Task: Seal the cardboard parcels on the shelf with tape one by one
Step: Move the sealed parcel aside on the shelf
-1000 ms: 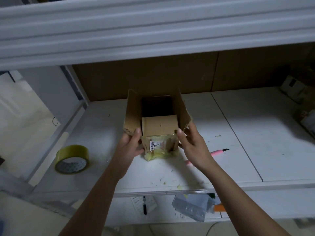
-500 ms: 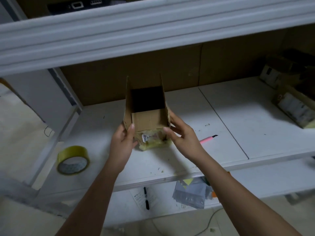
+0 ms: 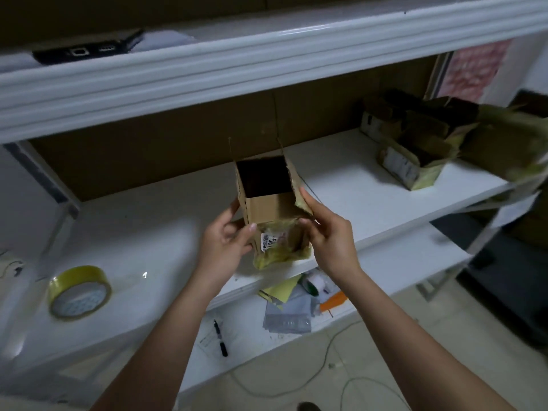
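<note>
White shelf (image 3: 142,232) boards under dim light carry the work; a brown backboard closes the bay behind

Fingers: those of the left hand (image 3: 225,241) are curled round the near left corner of the box (image 3: 269,209), thumb on the front face, fingers (image 3: 232,207) behind the side wall. Those of the right hand (image 3: 329,235) are curled on the right side, pinching the right flap (image 3: 301,185) near its torn lower edge. Both hands grip; neither is free.

Box: upright at the shelf's front edge, mouth open and dark inside, side flaps standing, near flap folded inward. Whether its base rests on the shelf or is lifted slightly cannot be told. Old yellowish tape and a white label (image 3: 268,241) hang crumpled on the front face.

Outward: tape (image 3: 78,292) lies flat on the shelf well to the left, apart from the box. More boxes (image 3: 415,155) sit at the far right, open-topped, apparently unsealed. A lower shelf holds a marker (image 3: 221,338) and grey bags (image 3: 286,315).

Assessment: the step in hand appears to be closing the flaps. Recommended practice: seat the box squarely on the shelf, fold the short flaps first, then bring the long flaps together edge to edge with no gap. Hold the seam down with one hand before reaching for the tape. The torn right flap may sit unevenly; press it flat
</note>
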Demonstrator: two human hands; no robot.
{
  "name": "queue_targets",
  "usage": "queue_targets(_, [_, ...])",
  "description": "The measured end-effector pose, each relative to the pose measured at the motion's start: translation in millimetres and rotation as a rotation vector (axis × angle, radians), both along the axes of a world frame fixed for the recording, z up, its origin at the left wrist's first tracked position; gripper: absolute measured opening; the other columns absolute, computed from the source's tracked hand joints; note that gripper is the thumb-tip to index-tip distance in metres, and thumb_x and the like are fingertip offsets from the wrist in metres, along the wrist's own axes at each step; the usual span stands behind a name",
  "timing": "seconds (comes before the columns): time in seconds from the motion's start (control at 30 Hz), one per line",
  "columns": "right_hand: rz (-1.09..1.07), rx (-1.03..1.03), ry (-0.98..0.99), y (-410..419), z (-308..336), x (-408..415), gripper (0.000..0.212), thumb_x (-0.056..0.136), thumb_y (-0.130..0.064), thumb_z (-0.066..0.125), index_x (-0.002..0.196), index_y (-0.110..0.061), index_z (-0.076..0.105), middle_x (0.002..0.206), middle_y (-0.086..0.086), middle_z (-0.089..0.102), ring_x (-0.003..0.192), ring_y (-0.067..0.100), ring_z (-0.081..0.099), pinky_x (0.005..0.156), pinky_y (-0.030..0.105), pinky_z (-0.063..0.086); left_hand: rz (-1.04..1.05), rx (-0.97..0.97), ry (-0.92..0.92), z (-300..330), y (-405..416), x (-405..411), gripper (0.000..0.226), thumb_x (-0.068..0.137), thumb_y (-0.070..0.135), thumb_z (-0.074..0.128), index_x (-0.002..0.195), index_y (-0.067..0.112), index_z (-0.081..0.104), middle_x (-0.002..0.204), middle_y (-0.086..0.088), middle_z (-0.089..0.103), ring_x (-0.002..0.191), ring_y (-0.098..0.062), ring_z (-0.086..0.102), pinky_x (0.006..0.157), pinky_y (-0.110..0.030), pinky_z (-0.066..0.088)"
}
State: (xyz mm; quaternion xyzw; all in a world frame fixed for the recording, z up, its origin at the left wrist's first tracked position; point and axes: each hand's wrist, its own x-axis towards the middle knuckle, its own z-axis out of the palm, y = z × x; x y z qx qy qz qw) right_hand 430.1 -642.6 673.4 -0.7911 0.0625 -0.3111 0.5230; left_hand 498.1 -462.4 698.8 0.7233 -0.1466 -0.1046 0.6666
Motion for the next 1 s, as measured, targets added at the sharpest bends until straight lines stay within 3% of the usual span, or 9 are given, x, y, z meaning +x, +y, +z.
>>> queue_targets(0.1, [-0.029, 0.002, -0.006, -22.3, 7.7, -20.5, 0.058, 0.091, 0.007, 0.058, 0.137, -0.027, 0.053, 0.114, -0.025, 0.061, 0.102, -0.011, 0.058, 0.091, 0.017, 0.049, -0.041, -0.020, 0.027, 2.9, -26.9, -12.9, 0.059, 0.095, 0.004, 0.058, 0.149, 0.013, 0.038, 0.079, 0.013, 0.075, 0.082, -0.003, 0.072, 0.067, -0.019, 0.058])
queue_targets(0.2, [-0.029, -0.013, -0.014, -45.5, 8.6, -33.2, 0.064, 0.087, 0.016, 0.056, 0.136, -0.025, 0.052, 0.116, -0.028, 0.057, 0.103, -0.022, 0.052, 0.092, 0.009, 0.044, -0.046, -0.039, 0.036, 4.0, -52.3, -23.6, 0.055, 0.095, -0.001, 0.056, 0.147, 0.009, 0.041, 0.077, 0.016, 0.074, 0.077, 0.000, 0.071, 0.064, -0.016, 0.057])
queue_targets(0.33, [-0.010, 0.007, 0.001, -78.0, 5.3, -42.0, 0.060, 0.088, 0.013, 0.056, 0.137, -0.022, 0.054, 0.116, -0.024, 0.060, 0.104, -0.008, 0.057, 0.096, 0.023, 0.049, -0.035, -0.028, 0.021, 2.9, -82.8, -34.9, 0.055, 0.095, -0.001, 0.056, 0.147, 0.009, 0.043, 0.080, 0.015, 0.073, 0.078, 0.001, 0.071, 0.066, -0.017, 0.058])
queue_targets(0.4, [-0.001, 0.012, 0.001, -98.1, 4.8, -44.9, 0.060, 0.090, 0.011, 0.055, 0.138, -0.024, 0.052, 0.118, -0.021, 0.061, 0.103, -0.010, 0.059, 0.096, 0.026, 0.051, -0.032, -0.009, 0.004, 3.1, -101.7, -39.0, 0.055, 0.095, 0.001, 0.056, 0.147, 0.011, 0.042, 0.078, 0.016, 0.074, 0.080, 0.001, 0.071, 0.067, -0.018, 0.058])
queue_targets(0.5, [0.022, -0.036, 0.014, -134.3, 2.2, -50.3, 0.060, 0.093, 0.002, 0.057, 0.144, -0.028, 0.045, 0.127, -0.014, 0.061, 0.105, -0.011, 0.059, 0.091, 0.016, 0.050, 0.008, 0.011, -0.039, 0.1, -139.1, -44.3, 0.052, 0.097, 0.003, 0.054, 0.146, 0.015, 0.044, 0.080, 0.019, 0.074, 0.081, -0.001, 0.071, 0.067, -0.019, 0.058])
queue_targets(0.6, [0.063, -0.065, 0.080, -183.2, -1.2, -58.7, 0.060, 0.097, -0.004, 0.054, 0.148, -0.030, 0.037, 0.126, -0.019, 0.057, 0.105, -0.006, 0.059, 0.084, 0.006, 0.046, 0.090, 0.015, -0.028, -8.7, -193.4, -56.2, 0.048, 0.099, 0.006, 0.053, 0.144, 0.021, 0.047, 0.089, 0.011, 0.076, 0.088, -0.010, 0.072, 0.080, -0.037, 0.061])
queue_targets(0.7, [0.044, -0.108, 0.070, -237.6, -1.1, -71.6, 0.061, 0.096, 0.000, 0.054, 0.147, -0.029, 0.038, 0.120, -0.035, 0.049, 0.102, -0.026, 0.050, 0.083, 0.001, 0.042, 0.103, -0.019, -0.017, -18.8, -250.5, -74.1, 0.050, 0.099, 0.008, 0.053, 0.145, 0.023, 0.045, 0.094, 0.012, 0.075, 0.092, -0.008, 0.071, 0.082, -0.037, 0.059])
queue_targets(0.8, [0.011, -0.129, 0.056, -278.5, -2.4, -78.5, 0.063, 0.093, 0.006, 0.055, 0.141, -0.032, 0.041, 0.112, -0.042, 0.047, 0.097, -0.030, 0.048, 0.083, -0.001, 0.040, 0.130, -0.046, 0.024, -26.6, -291.6, -87.8, 0.053, 0.099, 0.008, 0.054, 0.148, 0.021, 0.042, 0.095, 0.016, 0.075, 0.098, -0.008, 0.070, 0.092, -0.042, 0.056])
queue_targets(1.0, [0.041, -0.166, 0.071, -307.4, -0.3, -62.4, 0.063, 0.093, 0.006, 0.054, 0.143, -0.031, 0.045, 0.122, -0.021, 0.059, 0.100, -0.023, 0.053, 0.089, 0.009, 0.047, 0.238, -0.058, 0.023, -30.0, -317.8, -86.3, 0.055, 0.098, 0.007, 0.055, 0.149, 0.021, 0.041, 0.098, 0.018, 0.074, 0.101, -0.007, 0.069, 0.094, -0.044, 0.055])
